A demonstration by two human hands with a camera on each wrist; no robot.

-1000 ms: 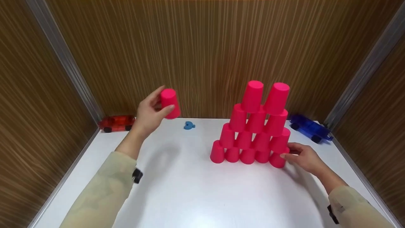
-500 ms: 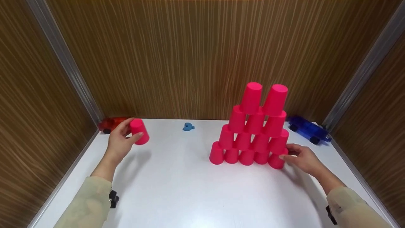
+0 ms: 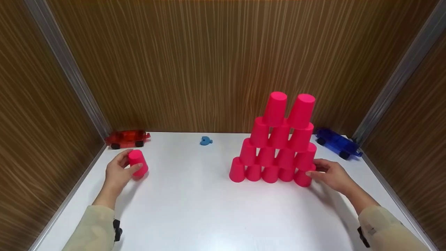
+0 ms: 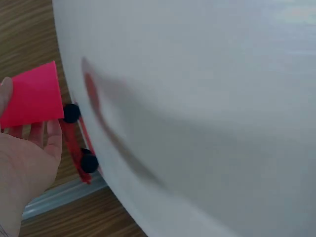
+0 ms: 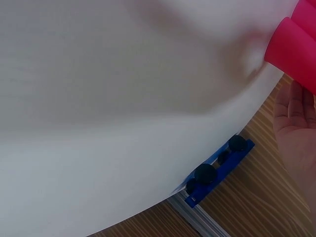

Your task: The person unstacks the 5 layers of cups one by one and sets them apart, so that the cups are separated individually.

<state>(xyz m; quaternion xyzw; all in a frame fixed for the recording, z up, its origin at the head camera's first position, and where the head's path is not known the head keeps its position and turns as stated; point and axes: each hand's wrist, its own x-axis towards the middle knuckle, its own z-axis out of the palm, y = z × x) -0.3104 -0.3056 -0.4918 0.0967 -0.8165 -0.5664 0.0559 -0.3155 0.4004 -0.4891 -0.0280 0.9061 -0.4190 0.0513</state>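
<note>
On the left side, my left hand (image 3: 116, 174) grips an upside-down pink cup (image 3: 139, 164) between thumb and fingers. In the left wrist view, that cup (image 4: 34, 96) is apart from its shadow, a little above the table. Right of centre stands a stack of upside-down pink cups (image 3: 266, 156), with rows narrowing upward and two cups side by side on top. My right hand (image 3: 332, 176) holds the bottom row's rightmost cup (image 3: 302, 178), thumb in front and fingers behind. The right wrist view shows its fingers (image 5: 296, 106) against a pink cup (image 5: 294, 52); the thumb is hidden there.
A clear red toy car (image 3: 127, 138) sits at the back left, close to the left hand. At the back right stands a blue toy car (image 3: 338, 143). A small blue piece (image 3: 206, 141) lies near the back wall. Wood-grain panels (image 3: 195, 62) enclose the white table (image 3: 188, 209).
My left hand has carried its cup left and down, from high above the table to near its surface. The right hand has stayed at the stack's lower right corner.
</note>
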